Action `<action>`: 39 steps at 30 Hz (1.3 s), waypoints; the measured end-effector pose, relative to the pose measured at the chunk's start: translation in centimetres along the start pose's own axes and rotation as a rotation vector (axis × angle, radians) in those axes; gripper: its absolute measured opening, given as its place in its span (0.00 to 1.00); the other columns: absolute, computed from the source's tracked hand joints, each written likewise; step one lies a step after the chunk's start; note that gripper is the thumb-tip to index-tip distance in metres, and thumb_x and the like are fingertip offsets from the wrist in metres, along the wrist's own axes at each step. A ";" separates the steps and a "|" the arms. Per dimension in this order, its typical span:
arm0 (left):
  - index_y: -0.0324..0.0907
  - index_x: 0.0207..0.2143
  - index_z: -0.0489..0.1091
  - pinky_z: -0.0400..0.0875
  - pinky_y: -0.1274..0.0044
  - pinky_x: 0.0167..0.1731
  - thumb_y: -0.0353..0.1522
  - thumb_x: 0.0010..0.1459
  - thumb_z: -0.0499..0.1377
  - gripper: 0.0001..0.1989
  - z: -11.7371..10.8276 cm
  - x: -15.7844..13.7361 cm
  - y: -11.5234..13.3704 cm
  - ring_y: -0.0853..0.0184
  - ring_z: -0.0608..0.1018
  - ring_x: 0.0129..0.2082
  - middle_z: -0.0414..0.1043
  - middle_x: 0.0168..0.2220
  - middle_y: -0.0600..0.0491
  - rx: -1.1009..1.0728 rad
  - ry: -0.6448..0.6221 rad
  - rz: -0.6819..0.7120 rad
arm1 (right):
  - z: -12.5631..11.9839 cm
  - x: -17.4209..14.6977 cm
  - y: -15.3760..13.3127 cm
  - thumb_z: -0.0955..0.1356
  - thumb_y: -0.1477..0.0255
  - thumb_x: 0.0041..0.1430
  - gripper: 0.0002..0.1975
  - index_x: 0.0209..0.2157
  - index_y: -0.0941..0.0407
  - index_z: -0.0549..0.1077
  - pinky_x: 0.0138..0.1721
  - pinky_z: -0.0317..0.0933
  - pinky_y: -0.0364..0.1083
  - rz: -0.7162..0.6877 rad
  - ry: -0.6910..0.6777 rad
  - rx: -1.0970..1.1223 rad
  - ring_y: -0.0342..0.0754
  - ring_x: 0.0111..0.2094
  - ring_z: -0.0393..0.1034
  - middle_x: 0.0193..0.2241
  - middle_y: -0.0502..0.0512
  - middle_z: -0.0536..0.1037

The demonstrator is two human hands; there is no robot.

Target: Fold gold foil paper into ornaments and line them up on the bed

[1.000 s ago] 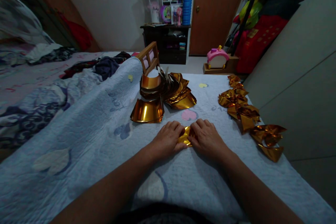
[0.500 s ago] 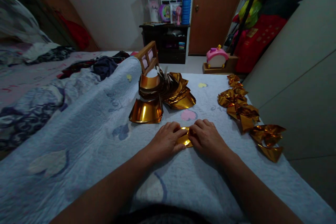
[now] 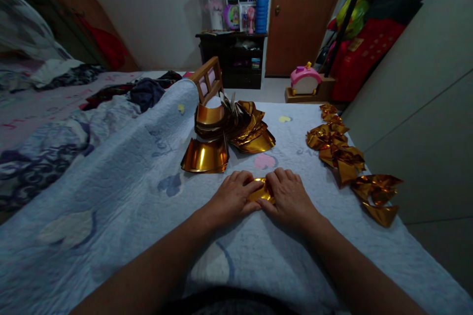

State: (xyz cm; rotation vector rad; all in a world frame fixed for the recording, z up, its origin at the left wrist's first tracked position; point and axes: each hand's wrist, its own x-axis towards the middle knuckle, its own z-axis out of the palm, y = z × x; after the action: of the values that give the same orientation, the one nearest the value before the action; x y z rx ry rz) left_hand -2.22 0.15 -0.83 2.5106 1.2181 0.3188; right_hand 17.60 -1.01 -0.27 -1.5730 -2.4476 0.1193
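Note:
A small piece of shiny gold foil paper (image 3: 263,191) lies on the blue bedspread (image 3: 236,236), gripped at both ends. My left hand (image 3: 236,193) is closed on its left end, thumb and fingers pinching it. On the opposite end, my right hand (image 3: 287,194) is closed too, its thumb along the near edge. The fingers hide both ends of the foil. Beyond the hands stand stacks of curved gold foil sheets (image 3: 207,155), fanned out against a small wooden frame (image 3: 209,78).
Several crumpled, folded gold foil pieces (image 3: 342,155) run along the right edge of the bedspread. A pink toy case (image 3: 305,81) sits past the far edge. Rumpled clothes and bedding (image 3: 148,94) lie to the left. A dark cabinet (image 3: 232,59) stands against the back wall.
My right thumb has moved left along the near edge of the foil, toward my left thumb. The left hand has hardly moved.

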 end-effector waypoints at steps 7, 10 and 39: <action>0.47 0.58 0.69 0.67 0.63 0.53 0.38 0.58 0.67 0.26 -0.1 0.1 0.0 0.56 0.68 0.50 0.67 0.51 0.47 -0.008 -0.025 -0.008 | -0.3 0.0 1.2 0.72 0.56 0.57 0.19 0.42 0.54 0.70 0.42 0.55 0.53 0.021 -0.057 0.051 0.59 0.44 0.65 0.43 0.59 0.72; 0.48 0.59 0.69 0.66 0.64 0.53 0.39 0.58 0.67 0.26 -0.1 0.0 -0.2 0.56 0.68 0.50 0.67 0.52 0.48 -0.001 -0.022 -0.004 | -0.3 -0.2 2.7 0.75 0.55 0.52 0.24 0.45 0.53 0.71 0.41 0.56 0.53 0.031 -0.066 0.060 0.60 0.45 0.66 0.45 0.60 0.72; 0.49 0.59 0.68 0.66 0.64 0.51 0.44 0.56 0.67 0.30 -0.7 -0.1 -0.5 0.56 0.67 0.48 0.66 0.49 0.48 -0.089 -0.010 0.047 | -2.1 0.0 2.9 0.75 0.70 0.53 0.12 0.37 0.55 0.71 0.46 0.57 0.51 -0.169 -0.205 0.340 0.53 0.43 0.62 0.41 0.55 0.71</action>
State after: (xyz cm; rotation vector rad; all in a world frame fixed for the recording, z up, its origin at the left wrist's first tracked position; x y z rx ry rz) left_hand -2.88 0.52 -0.45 2.4646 1.1169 0.3631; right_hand 20.70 0.09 1.20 -1.2580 -2.5271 0.6585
